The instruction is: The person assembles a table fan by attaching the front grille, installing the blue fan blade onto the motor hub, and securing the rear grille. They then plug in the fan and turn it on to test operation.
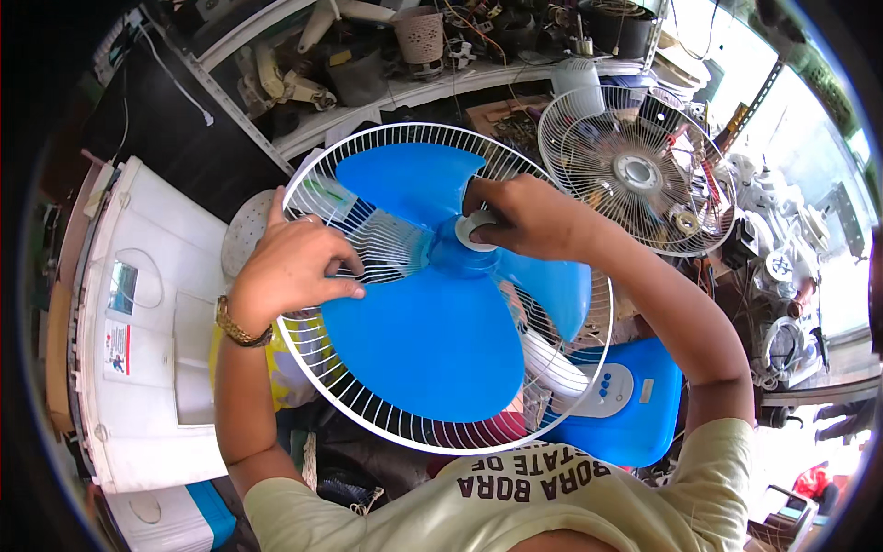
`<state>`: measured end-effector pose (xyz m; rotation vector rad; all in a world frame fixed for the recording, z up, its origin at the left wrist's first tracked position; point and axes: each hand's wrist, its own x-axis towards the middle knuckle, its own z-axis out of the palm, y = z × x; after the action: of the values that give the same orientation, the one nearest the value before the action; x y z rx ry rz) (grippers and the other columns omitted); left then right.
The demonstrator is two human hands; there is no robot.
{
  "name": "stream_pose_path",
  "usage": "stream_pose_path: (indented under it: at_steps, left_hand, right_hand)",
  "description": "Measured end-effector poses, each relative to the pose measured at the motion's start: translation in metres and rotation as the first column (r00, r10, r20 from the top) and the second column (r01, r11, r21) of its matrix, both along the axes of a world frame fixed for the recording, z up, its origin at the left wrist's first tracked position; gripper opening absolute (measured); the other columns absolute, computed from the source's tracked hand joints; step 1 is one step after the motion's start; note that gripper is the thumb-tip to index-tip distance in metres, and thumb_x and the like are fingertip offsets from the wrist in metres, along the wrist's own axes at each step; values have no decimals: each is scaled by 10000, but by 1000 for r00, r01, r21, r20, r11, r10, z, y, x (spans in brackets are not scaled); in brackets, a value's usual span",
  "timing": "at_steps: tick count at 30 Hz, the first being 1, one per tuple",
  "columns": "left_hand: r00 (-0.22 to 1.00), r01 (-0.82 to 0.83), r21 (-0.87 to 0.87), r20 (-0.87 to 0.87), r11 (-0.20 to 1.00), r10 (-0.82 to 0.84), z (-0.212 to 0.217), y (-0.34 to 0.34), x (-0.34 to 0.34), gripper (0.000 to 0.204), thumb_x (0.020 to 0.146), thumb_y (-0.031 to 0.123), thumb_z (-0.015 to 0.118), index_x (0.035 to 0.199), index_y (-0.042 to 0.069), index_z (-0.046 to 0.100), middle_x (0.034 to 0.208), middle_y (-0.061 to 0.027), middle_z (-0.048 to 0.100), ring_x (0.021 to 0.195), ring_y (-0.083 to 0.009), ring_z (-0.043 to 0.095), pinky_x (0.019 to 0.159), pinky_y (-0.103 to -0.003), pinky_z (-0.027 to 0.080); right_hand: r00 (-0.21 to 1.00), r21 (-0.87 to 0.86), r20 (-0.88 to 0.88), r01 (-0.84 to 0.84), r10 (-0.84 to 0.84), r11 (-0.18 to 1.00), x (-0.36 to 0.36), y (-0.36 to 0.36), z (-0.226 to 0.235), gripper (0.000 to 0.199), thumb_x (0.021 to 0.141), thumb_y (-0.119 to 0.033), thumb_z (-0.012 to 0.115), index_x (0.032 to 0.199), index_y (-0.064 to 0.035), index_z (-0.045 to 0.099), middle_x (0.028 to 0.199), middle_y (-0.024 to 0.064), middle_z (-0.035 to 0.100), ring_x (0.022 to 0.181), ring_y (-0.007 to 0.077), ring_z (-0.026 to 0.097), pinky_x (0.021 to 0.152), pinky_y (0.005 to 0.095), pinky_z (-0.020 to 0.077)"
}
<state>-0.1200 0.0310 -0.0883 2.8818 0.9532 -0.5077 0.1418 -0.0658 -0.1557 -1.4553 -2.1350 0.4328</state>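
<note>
White hub cap (477,230) under right hand (529,219) fingertips, left hand (292,262) on blade (418,342)

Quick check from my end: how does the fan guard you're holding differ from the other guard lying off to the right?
The rear guard under the left hand has the blue blade mounted in it; the loose guard on the right carries none. The rear guard sits on the fan, with the right hand at its white hub cap; the loose guard lies detached among clutter, untouched. The loose guard has a round centre plate. Both are white, round wire grilles.
</note>
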Motion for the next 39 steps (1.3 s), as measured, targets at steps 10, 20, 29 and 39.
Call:
stream_pose_path:
  at_steps: [10,20,29,39]
  left_hand:
    - [995,98,-291,-5,952,-104,-12,-14,2,336,827,419,677,900,94,721,762,-78,670,859,-280,644,1087,-629,194]
    - [965,252,-287,146,924,-218,-24,-4,0,356,812,406,684,833,51,717,731,-138,660,786,-329,643,810,-442,455]
    - [929,322,-252,273,913,-252,-30,1,0,314,790,339,714,847,31,720,725,-155,668,713,-326,654,661,-405,489]
    - [204,133,-49,979,990,21,15,35,-124,266,935,201,599,1114,9,638,948,-48,650,894,-127,606,873,-270,468]
  right_hand:
    - [906,-18,311,309,-288,951,-14,2,-3,490,921,-488,555,944,1,541,721,206,630,719,393,634,671,471,492]
    - [988,-158,61,152,-145,976,-10,-3,18,247,744,-47,732,975,-30,647,895,137,657,830,287,660,715,368,518]
    - [989,-115,-101,100,-112,988,6,-8,18,370,724,107,685,1063,-37,648,1101,64,639,947,168,623,780,287,554]
    - [301,-223,-932,-40,-201,974,59,-21,-38,470,859,-298,618,1260,-93,486,1165,126,575,950,260,611,677,387,584]
